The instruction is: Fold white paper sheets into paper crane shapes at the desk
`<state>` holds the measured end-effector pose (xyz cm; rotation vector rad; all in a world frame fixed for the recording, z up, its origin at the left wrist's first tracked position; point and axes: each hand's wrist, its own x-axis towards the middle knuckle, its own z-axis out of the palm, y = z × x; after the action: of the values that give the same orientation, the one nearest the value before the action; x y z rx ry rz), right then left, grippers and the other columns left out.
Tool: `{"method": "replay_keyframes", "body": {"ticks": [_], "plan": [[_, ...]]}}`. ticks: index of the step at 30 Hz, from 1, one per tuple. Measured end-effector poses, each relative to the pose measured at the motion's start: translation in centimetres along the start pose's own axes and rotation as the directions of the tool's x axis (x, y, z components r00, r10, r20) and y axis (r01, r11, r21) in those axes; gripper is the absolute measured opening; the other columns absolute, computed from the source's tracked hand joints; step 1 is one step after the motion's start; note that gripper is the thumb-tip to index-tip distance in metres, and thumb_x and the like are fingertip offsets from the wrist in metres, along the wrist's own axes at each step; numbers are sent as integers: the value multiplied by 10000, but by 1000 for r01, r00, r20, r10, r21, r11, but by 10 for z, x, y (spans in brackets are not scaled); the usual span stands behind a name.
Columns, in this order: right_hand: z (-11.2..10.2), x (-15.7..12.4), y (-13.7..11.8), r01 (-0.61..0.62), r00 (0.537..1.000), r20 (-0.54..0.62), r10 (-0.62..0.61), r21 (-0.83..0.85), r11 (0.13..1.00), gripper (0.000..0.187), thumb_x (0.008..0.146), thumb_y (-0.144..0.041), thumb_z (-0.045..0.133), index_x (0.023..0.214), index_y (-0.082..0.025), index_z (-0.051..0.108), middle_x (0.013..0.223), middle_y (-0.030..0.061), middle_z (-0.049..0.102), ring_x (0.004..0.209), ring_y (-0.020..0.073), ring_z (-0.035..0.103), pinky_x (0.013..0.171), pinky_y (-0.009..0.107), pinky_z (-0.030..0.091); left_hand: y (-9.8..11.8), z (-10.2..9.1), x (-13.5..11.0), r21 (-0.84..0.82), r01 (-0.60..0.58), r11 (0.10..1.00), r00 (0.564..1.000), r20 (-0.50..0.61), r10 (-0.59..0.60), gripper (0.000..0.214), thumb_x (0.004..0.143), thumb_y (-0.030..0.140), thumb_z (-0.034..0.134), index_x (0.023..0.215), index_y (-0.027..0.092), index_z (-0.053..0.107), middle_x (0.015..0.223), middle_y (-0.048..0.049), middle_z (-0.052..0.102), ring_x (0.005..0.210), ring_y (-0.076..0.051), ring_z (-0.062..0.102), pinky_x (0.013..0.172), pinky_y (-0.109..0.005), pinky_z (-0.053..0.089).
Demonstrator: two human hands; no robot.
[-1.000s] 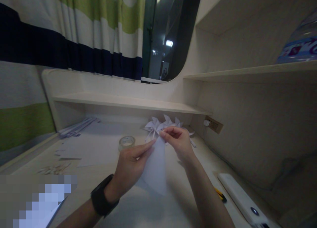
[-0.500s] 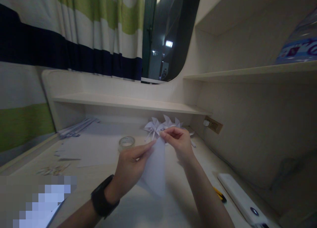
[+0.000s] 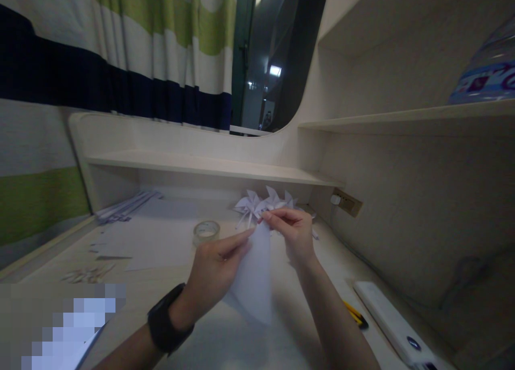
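A folded white paper sheet point(image 3: 253, 273) is held upright over the desk between both hands. My left hand point(image 3: 215, 265), with a black watch on its wrist, grips the sheet's left edge, fingers stretched along it. My right hand point(image 3: 292, 233) pinches the paper's top corner between thumb and fingertips. Just behind the hands lie several white paper pinwheels point(image 3: 261, 202) on the desk.
A roll of clear tape point(image 3: 206, 230) stands left of the hands. Paper sheets point(image 3: 156, 241) and strips point(image 3: 124, 208) lie at the back left, scraps point(image 3: 86, 275) nearer. A yellow cutter point(image 3: 356, 315) and a white bar-shaped device point(image 3: 392, 322) lie at the right. A wall socket point(image 3: 348, 201) sits under the shelf.
The hands and paper have barely shifted; my right hand's pinch has moved slightly at the top corner.
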<state>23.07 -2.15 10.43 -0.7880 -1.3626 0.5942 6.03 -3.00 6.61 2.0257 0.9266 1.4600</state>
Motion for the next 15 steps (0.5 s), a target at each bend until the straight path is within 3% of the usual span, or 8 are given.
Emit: {"method": "replay_keyframes", "body": {"ticks": [8,15], "plan": [[0,5,6,-89,993,77,93,-57,994,190,673,-348,757,699,-161,740,574,21,665,501,123,555,489,232,442,3,-3,6,-43,110,993,994,-7,-111,236,832,216,609,1040,255,714,1050,18,711,954,-190,684,851,-255,533],[1,3,6,-119,992,32,120,-51,992,194,636,-357,778,641,-170,727,564,23,665,501,131,567,494,243,459,7,-3,7,-51,141,989,990,-2,-141,205,798,228,636,974,214,741,996,-11,730,924,-200,693,863,-266,533]]}}
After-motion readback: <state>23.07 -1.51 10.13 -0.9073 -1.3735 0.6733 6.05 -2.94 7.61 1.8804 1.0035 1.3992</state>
